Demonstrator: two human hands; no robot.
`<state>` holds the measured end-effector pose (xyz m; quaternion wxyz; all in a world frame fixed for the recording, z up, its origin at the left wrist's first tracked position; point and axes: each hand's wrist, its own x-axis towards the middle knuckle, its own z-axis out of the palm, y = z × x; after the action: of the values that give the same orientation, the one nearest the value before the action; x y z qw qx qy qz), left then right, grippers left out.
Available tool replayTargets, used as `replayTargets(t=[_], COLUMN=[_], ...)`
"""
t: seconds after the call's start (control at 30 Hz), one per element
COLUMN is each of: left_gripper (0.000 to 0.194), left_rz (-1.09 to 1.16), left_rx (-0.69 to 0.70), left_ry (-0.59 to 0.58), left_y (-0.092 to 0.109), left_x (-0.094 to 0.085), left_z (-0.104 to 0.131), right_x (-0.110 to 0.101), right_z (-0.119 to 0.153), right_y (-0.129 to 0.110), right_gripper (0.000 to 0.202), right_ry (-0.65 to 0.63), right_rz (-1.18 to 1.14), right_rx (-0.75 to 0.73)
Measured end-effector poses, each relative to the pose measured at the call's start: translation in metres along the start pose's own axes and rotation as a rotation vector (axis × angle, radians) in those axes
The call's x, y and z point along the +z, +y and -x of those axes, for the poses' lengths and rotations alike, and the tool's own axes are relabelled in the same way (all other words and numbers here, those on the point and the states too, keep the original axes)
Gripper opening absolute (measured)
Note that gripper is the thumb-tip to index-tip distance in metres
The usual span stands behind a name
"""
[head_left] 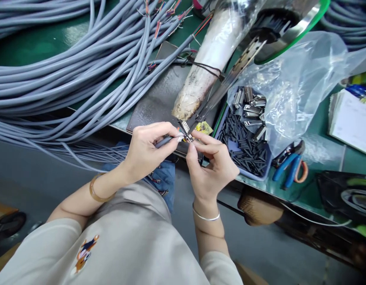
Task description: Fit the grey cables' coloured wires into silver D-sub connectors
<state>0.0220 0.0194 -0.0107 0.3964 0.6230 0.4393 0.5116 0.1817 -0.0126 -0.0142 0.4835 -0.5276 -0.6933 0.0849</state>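
At the bench, two hands [211, 166], one connector [185, 130]

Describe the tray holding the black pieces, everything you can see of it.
The tray is pale blue-violet, seemingly plastic, with straight sides and a thin rim. It lies open side up on the green table, by the near edge. Short black pieces fill the near part, metal connectors the far part. The clear bag overlaps its right side. The right hand partly hides its left side; whether they touch is unclear.
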Motion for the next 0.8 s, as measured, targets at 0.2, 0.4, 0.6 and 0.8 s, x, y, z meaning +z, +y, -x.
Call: replayTargets(t=[0.2,0.4,0.6,0.8], left_gripper=[0.009,0.006,0.013,0.015], left_rz=[-0.004,-0.032,-0.191,-0.253], left_rx=[0.002,0.073,0.238,0.276], left_ry=[-0.005,-0.016,-0.084,-0.082], left_y=[0.001,0.003,0.004,0.005], left_x=[-0.003,-0.006,-0.010,-0.010], left_z=[-0.002,-0.003,-0.005,-0.005], right_x=[0.001,-0.001,-0.002,-0.002], right_z=[-0.009,-0.015,-0.013,-0.013], right_y=[-0.004,-0.007,-0.004,-0.002], right_gripper=[0.011,0.016,0.015,0.016], right_ry=[0.024,0.026,0.009,-0.007], right_rz=[-0.004,0.085,0.138,0.147], right_rx=[-0.023,-0.116,-0.147,-0.151])
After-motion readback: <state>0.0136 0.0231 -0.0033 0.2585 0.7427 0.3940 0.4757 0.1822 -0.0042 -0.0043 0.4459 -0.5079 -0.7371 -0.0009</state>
